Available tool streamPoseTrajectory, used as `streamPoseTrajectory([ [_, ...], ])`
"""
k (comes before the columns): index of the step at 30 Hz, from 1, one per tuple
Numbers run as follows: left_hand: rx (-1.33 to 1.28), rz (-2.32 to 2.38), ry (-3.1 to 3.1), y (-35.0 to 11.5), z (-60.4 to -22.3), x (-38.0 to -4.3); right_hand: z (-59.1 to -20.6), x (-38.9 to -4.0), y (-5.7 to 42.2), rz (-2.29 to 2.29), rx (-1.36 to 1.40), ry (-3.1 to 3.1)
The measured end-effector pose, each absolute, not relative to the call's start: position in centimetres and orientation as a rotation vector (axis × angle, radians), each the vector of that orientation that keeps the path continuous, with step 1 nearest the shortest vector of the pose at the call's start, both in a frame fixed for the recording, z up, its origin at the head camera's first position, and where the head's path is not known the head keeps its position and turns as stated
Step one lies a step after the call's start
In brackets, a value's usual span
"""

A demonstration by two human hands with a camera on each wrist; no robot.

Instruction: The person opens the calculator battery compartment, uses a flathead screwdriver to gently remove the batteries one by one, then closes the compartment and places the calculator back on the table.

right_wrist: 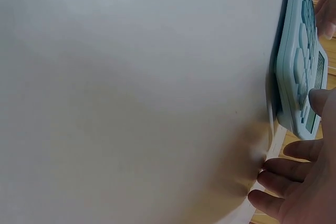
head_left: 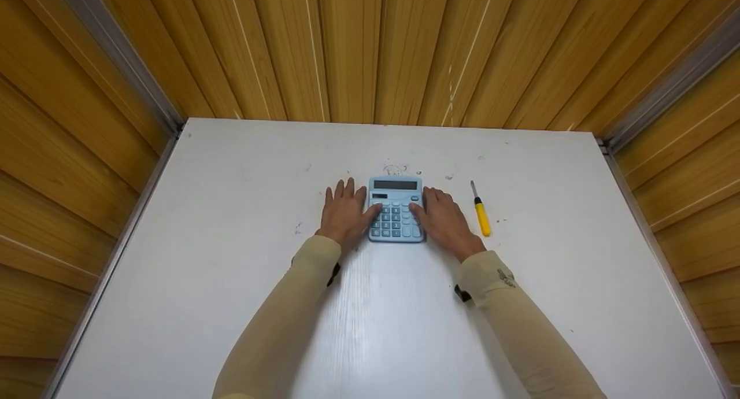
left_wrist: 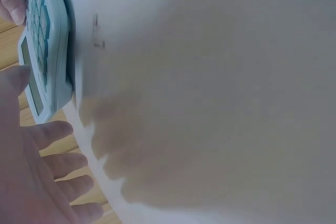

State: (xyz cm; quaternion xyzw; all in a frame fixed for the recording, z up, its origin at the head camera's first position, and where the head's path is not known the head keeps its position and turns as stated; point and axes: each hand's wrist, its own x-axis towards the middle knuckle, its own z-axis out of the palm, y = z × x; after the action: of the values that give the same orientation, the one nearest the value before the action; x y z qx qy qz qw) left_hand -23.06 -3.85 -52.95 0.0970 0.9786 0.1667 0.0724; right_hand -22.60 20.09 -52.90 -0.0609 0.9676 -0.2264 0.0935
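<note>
A light blue calculator (head_left: 396, 209) lies face up on the white table, its dark display (head_left: 395, 185) toward the back. At its left side is my left hand (head_left: 344, 215), fingers spread and straight, the thumb reaching over the left key columns. My right hand (head_left: 448, 220) is at the other side, its thumb over the right-hand keys and its fingers extended forward. In the left wrist view, the calculator (left_wrist: 60, 40) shows edge-on above the fingers (left_wrist: 65, 163). The right wrist view has the thumb (right_wrist: 318, 99) overlapping the calculator (right_wrist: 289, 61).
A screwdriver (head_left: 481, 217) with a yellow and black handle lies right of my right hand, tip toward the back. Small marks and specks dot the white table (head_left: 231, 260). Wood-patterned panels (head_left: 350, 52) stand behind the table and along both sides.
</note>
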Motion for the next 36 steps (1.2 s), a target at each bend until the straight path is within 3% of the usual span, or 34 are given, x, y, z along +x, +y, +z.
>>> streamPoseTrajectory([
  [36, 0.190, 0.738, 2.881, -2.8, -53.2, -22.4, -53.0, -22.1, 19.3, -0.692, -0.158, 2.878],
])
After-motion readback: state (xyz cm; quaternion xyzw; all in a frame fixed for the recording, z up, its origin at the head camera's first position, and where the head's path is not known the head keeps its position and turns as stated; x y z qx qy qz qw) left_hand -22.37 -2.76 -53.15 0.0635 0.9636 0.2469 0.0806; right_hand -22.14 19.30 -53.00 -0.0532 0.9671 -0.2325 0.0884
